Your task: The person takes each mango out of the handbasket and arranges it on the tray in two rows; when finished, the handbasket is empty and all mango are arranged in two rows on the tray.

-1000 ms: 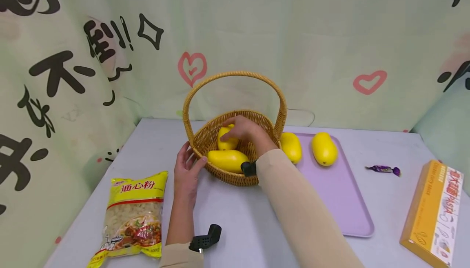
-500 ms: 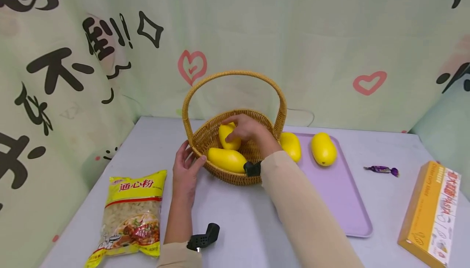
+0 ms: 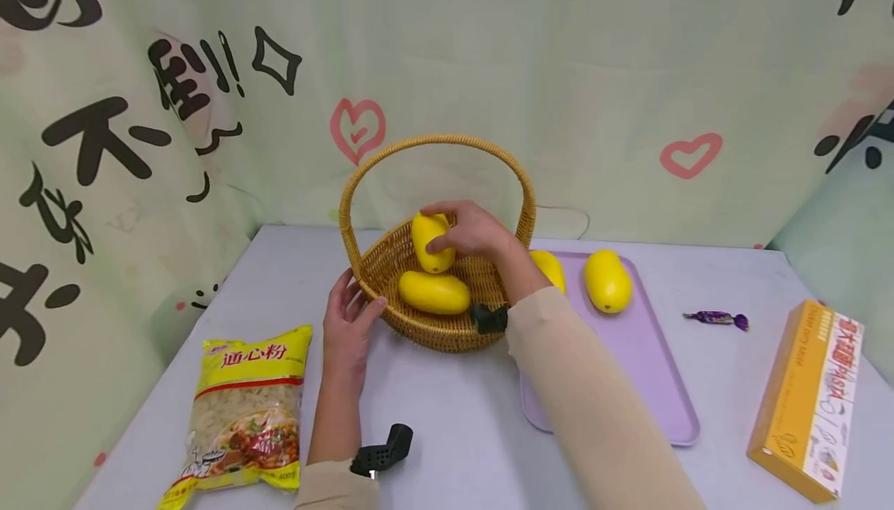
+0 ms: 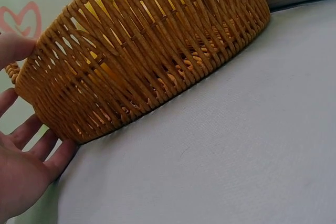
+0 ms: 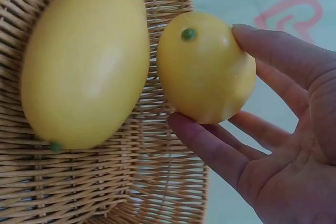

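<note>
In the head view my right hand [image 3: 473, 230] grips a yellow mango [image 3: 432, 246] between thumb and fingers, over the back part of the wicker basket [image 3: 447, 339]. The right wrist view shows this mango [image 5: 202, 69] end on, with a green stem spot and fingers on either side. Another yellow mango [image 3: 434, 293] lies in the basket. My left hand [image 3: 349, 331] holds the basket's left side, its thumb at the rim; in the left wrist view the fingers of this hand [image 4: 26, 166] spread against the woven wall [image 4: 142, 51].
Right of the basket lies a purple tray [image 3: 628, 362] with two yellow mangoes, one [image 3: 608, 281] partly beside the other [image 3: 549, 269]. Farther right are a wrapped candy [image 3: 717, 319] and a pasta box [image 3: 806, 401]. A macaroni bag [image 3: 244, 409] lies at left. The basket handle [image 3: 438, 140] arches overhead.
My right hand has raised the gripped mango upward from the basket's inside. The mango lying in the basket has shifted slightly. My left hand stays at the basket's side.
</note>
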`<state>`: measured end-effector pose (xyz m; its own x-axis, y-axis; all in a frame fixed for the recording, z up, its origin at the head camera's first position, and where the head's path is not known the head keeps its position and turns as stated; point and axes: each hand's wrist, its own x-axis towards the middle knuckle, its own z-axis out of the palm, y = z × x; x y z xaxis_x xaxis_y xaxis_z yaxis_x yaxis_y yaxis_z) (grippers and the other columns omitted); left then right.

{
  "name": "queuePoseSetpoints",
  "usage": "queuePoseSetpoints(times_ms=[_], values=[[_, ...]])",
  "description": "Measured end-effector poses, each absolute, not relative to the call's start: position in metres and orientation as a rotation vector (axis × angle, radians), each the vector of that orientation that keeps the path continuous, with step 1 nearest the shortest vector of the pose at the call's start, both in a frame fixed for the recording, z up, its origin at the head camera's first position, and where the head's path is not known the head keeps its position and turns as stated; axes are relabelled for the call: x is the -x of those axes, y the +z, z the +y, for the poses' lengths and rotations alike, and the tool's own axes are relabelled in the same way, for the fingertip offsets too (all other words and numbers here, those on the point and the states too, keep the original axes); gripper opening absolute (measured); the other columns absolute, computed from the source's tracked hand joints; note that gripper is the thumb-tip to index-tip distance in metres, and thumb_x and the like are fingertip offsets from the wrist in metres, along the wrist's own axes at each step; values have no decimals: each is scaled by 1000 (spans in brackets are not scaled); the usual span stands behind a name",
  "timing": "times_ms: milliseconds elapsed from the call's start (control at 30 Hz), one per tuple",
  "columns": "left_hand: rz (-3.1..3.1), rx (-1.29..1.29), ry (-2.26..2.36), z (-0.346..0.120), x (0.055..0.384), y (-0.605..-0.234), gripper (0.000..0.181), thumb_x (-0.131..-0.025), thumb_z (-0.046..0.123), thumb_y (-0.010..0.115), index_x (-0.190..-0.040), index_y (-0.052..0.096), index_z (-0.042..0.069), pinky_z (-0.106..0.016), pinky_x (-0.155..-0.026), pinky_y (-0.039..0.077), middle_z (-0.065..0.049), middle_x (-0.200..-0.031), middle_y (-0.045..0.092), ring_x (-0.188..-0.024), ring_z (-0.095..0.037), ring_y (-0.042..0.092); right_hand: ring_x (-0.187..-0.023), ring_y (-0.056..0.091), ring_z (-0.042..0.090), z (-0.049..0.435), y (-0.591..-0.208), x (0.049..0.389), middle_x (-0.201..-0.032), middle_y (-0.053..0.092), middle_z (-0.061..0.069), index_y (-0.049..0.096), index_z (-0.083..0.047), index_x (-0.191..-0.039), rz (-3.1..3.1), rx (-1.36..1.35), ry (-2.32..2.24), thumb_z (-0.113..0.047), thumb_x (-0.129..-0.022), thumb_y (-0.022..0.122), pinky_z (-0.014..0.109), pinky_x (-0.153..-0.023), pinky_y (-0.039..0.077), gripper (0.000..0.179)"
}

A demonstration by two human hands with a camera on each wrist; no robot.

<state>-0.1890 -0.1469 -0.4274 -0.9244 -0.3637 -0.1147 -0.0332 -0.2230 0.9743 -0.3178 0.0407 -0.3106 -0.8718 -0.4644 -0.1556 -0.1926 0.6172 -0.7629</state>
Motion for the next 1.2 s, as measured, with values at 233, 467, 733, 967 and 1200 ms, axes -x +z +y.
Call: queuePoseSetpoints(times_ms=[233, 467, 733, 967, 1200], values=[[-1806, -456, -2253, -145, 190, -424, 74, -97, 9, 69, -161, 35, 27, -40, -121, 41, -7, -162, 40, -149, -24, 41, -106, 56, 26, 49, -296, 306, -154, 49, 9, 57, -24, -149, 2490, 556, -1221, -14, -88, 78, 38, -85, 57, 65], [-1808, -489, -2254, -145, 187, -426, 74, -97, 8, 69, -161, 36, 27, -40, -121, 41, -7, -162, 40, -149, -25, 42, -106, 58, 25, 59, -286, 292, -155, 49, 6, 57, -25, -149, 2469, 606, -1236, -14, -88, 79, 39, -85, 58, 65], [-1816, -471, -2251, -145, 186, -426, 74, -97, 10, 69, -161, 35, 27, -40, -122, 40, -7, -163, 39, -150, -25, 41, -110, 61, 27, 75, -271, 275, -158, 46, 0, 57, -29, -149, 2520, 663, -1158, -19, -90, 78, 35, -82, 58, 63], [-1815, -462, -2253, -145, 186, -426, 75, -98, 9, 69, -161, 34, 26, -40, -122, 40, -8, -163, 39, -149, -25, 41, -123, 57, 33, 90, -265, 260, -158, 49, -1, 58, -25, -148, 2536, 740, -1140, -19, -89, 79, 43, -97, 55, 62], [-1809, -463, -2260, -143, 185, -425, 75, -98, 8, 69, -162, 33, 25, -40, -122, 40, -9, -163, 38, -149, -26, 41, -138, 49, 41, 106, -262, 247, -158, 47, -3, 57, -27, -148, 2535, 712, -1146, -20, -89, 80, 52, -112, 47, 64]])
